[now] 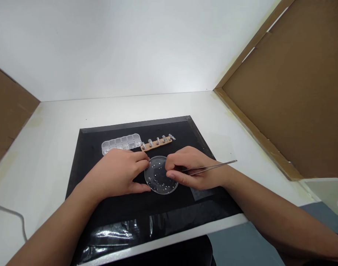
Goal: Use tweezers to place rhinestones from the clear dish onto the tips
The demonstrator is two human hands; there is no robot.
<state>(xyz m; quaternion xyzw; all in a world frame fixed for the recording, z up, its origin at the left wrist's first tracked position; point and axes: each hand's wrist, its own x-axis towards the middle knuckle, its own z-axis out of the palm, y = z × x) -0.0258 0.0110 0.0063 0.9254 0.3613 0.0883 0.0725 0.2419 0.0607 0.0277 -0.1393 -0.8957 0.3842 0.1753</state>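
From my remote seat, head cam: my left hand [117, 171] rests palm-down on a black rectangular work mat [86, 155], fingers curled in, fingertips and thumb touching the left rim of a small round clear plastic dish [158, 183], bracing it. My right hand [191, 168] sits just right of the dish, fingers pinched narrow round a pair of thin silver metal tweezers [213, 167]; the tweezers' back end sticks out past the wrist to the right, the tips point left over the dish but are hidden under the fingers, so I can't tell whether they carry anything. The two hands are near each other, w/ the dish between them. Inside the dish: many tiny pale sparkling beads or stones, scattered, too small to tell apart.

Just beyond the left hand's knuckles lies a long clear plastic compartment box [121, 143], its cells in a row, some w/ small pale bits inside. Just beyond the gap btwn the hands, touching or nearly touching that box's right end, lies a tan wooden strip [156, 145] carrying a row of small clear nail tips. The mat lies on a white tabletop [47, 147]. Brown cardboard panels [296, 92] stand well off to the right hand's side, another at far left. A thin grey cable [16, 216] lies left of the left forearm.
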